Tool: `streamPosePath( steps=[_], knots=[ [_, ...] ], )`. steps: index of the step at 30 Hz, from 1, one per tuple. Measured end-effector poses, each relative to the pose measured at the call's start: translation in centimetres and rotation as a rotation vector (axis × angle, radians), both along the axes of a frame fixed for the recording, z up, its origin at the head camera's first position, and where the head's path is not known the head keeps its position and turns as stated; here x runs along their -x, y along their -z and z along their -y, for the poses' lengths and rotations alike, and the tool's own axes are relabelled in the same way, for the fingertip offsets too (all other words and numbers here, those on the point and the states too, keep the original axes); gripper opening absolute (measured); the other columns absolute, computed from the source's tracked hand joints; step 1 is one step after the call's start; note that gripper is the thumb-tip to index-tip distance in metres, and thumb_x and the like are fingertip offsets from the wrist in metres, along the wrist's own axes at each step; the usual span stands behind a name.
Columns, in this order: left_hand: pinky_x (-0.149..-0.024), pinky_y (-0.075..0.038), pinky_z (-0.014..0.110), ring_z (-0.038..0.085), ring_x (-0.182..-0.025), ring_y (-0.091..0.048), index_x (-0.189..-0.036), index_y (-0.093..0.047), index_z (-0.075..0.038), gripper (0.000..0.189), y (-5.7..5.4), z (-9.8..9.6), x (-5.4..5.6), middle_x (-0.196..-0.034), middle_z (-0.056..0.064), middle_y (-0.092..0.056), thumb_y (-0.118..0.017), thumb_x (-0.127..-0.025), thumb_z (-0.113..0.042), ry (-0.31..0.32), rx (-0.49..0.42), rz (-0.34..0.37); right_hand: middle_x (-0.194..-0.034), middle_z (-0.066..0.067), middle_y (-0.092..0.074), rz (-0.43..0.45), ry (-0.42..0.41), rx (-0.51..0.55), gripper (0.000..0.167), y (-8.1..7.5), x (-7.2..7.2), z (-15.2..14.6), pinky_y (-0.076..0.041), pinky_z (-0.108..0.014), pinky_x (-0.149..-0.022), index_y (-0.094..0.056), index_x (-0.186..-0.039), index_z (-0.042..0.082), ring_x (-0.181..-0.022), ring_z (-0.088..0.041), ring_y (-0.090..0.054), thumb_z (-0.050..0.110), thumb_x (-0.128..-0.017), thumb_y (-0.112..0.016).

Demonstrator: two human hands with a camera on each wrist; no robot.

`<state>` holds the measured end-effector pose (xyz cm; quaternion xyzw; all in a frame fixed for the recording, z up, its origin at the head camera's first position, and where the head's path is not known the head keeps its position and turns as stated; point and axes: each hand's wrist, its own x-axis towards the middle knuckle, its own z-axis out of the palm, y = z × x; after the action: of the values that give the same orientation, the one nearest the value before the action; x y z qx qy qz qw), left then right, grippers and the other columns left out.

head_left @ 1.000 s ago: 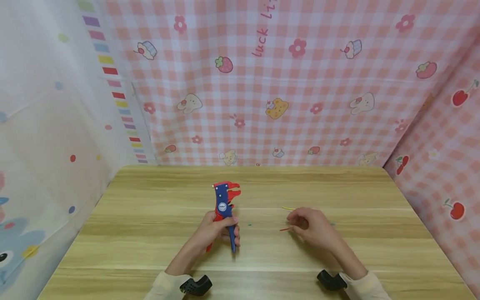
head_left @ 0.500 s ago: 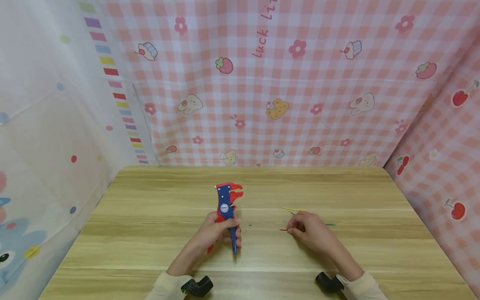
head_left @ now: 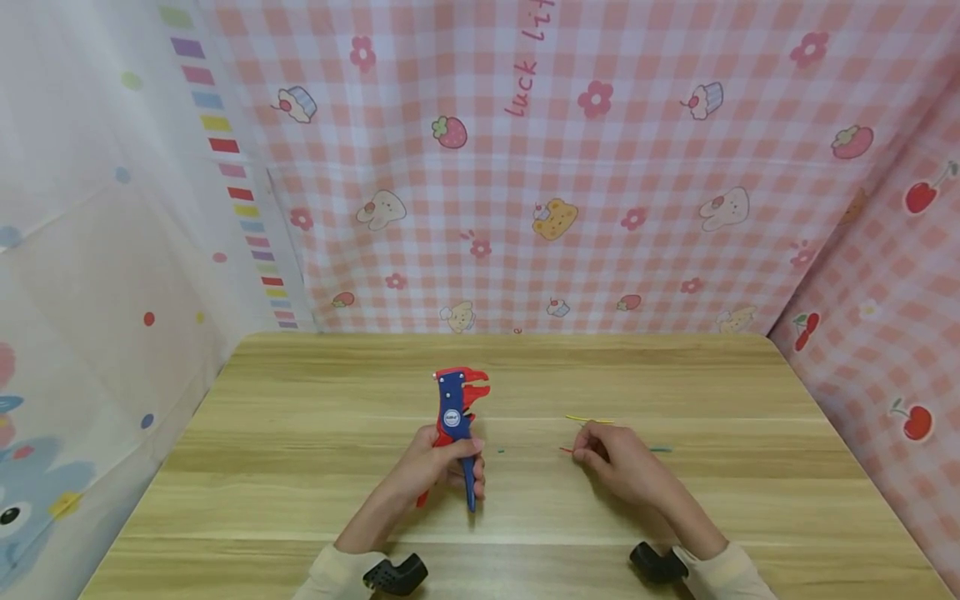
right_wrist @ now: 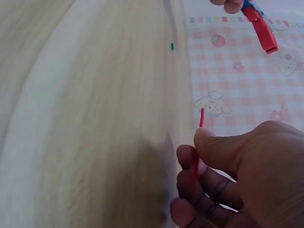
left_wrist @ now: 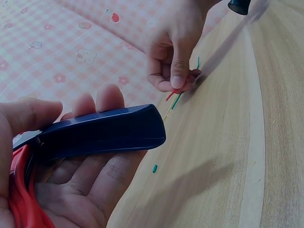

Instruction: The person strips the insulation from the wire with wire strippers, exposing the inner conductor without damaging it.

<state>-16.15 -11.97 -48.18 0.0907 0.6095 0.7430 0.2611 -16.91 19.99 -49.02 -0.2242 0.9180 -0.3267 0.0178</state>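
Left hand (head_left: 432, 460) grasping stripper (head_left: 452, 400); right hand (head_left: 618, 462) pinching red wire (right_wrist: 202, 118) between thumb and fingers. Both off the counter (head_left: 300, 408), side by side, well apart.

Stripper: long axis runs away from the person, head at the far end tilted slightly to the left. Its jaws stand parted, facing the right hand. Handles trail back through the left grip, blue one nearer the right hand, red one on the outer side.

Red wire: tip juts from the right pinch toward the left hand, long axis roughly crosswise; a further length shows against the fingers in the right wrist view.

Pose: left thumb laid across the blue handle, fingertips curled round it. Right hand turned inward, thumb nearer the person, other fingers bent. Pale sleeves (head_left: 335, 573) at both wrists, black mounts (head_left: 395, 573) on the inner sides.

Yellow wire (head_left: 588, 418) just beyond the right hand, thin, lying nearly crosswise. Green wire (head_left: 661, 450) emerges past that hand's outer side, partly hidden. Green scrap (head_left: 501, 451), short and tubular, between the hands, nearer the left.

Surfaces: stripper smooth, blue and red, round pale badge on its body; blue handle broad, channel-shaped, blunt-ended. Counter pale, streaked woodgrain. Pink checked cloth (head_left: 637, 167) beyond, soft folds, printed flowers.
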Motion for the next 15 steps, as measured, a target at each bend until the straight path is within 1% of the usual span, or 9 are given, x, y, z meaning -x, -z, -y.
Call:
streamPosePath(
  steps=[4,7,9,12,15],
  knots=[
    [-0.08,-0.065,0.043,0.02,-0.071,-0.076,-0.122,-0.047,0.008,0.041,-0.1,0.0,0.0,-0.079,0.004,-0.072,-0.064,-0.102,-0.023,0.009,0.003,0.003,-0.085,0.005,-0.07,0.013,-0.001,0.053,0.003,-0.4,0.1,0.2,-0.049,-0.019,-0.066,-0.07,-0.099,0.014,-0.073,0.001,-0.055,0.014,-0.097,-0.07],
    [-0.08,-0.065,0.043,0.021,-0.072,-0.076,-0.123,-0.047,0.01,0.041,-0.2,-0.1,-0.1,-0.08,0.004,-0.072,-0.062,-0.103,-0.022,0.013,0.014,0.008,-0.092,0.003,-0.074,0.01,0.01,0.072,0.01,-0.7,0.1,0.5,-0.051,-0.02,-0.068,-0.074,-0.107,0.012,-0.076,0.0,-0.056,0.014,-0.098,-0.069],
    [-0.081,-0.065,0.042,0.022,-0.074,-0.077,-0.124,-0.047,0.011,0.041,-0.2,-0.1,-0.1,-0.081,0.005,-0.073,-0.061,-0.103,-0.021,0.019,0.021,0.008,-0.094,0.002,-0.075,0.015,0.02,0.086,0.012,-1.0,0.2,0.8,-0.05,-0.02,-0.068,-0.076,-0.108,0.012,-0.076,-0.002,-0.056,0.014,-0.098,-0.069],
    [-0.082,-0.065,0.042,0.022,-0.074,-0.077,-0.124,-0.046,0.011,0.04,-0.3,-0.1,-0.1,-0.081,0.005,-0.073,-0.06,-0.104,-0.021,0.029,0.024,0.006,-0.087,0.002,-0.072,0.024,0.027,0.106,0.01,-1.5,0.3,1.1,-0.046,-0.019,-0.064,-0.077,-0.102,0.013,-0.071,-0.003,-0.052,0.016,-0.098,-0.069],
    [-0.081,-0.065,0.042,0.021,-0.073,-0.076,-0.124,-0.046,0.011,0.039,-0.3,-0.2,-0.2,-0.081,0.004,-0.072,-0.059,-0.104,-0.02,0.04,0.021,-0.001,-0.078,0.002,-0.067,0.011,0.019,0.127,0.008,-1.9,0.3,1.4,-0.044,-0.019,-0.06,-0.076,-0.098,0.011,-0.067,-0.003,-0.049,0.017,-0.097,-0.07]
  ],
)
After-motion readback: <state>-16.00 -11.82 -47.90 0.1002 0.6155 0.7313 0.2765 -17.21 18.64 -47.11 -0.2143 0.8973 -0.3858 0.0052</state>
